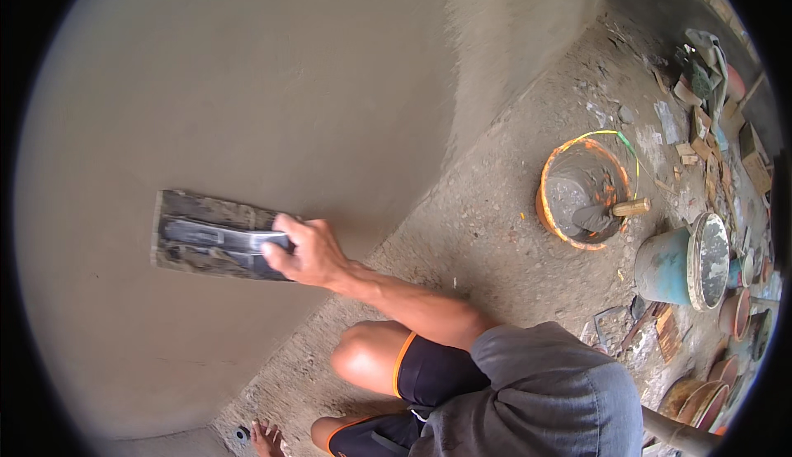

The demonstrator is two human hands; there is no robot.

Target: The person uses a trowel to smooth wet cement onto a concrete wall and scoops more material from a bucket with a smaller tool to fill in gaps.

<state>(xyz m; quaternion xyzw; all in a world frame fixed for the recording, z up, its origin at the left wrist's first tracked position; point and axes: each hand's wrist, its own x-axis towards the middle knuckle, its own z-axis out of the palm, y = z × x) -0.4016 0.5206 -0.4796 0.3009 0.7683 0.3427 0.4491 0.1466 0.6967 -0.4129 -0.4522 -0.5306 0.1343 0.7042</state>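
Note:
My right hand [309, 251] is closed round the handle of a long rectangular plastering float [194, 251], smeared with grey mortar. The float lies flat against the grey plastered wall [247, 110], and its handle is a little blurred. At the lower edge my left hand [266, 439] is low by the floor near the foot of the wall, its fingers apart and nothing seen in them. Beside those fingers is a small dark round thing [242, 434] whose kind I cannot make out. My bent knees [363, 358] are close to the wall.
On the rough floor [462, 234] stands an orange-rimmed bucket [543, 201] of grey mortar, with a wooden-handled trowel [631, 208] in it. A teal bucket [662, 267] is tipped beside it. Wood scraps, rubble [701, 143] and several more buckets lie along the right.

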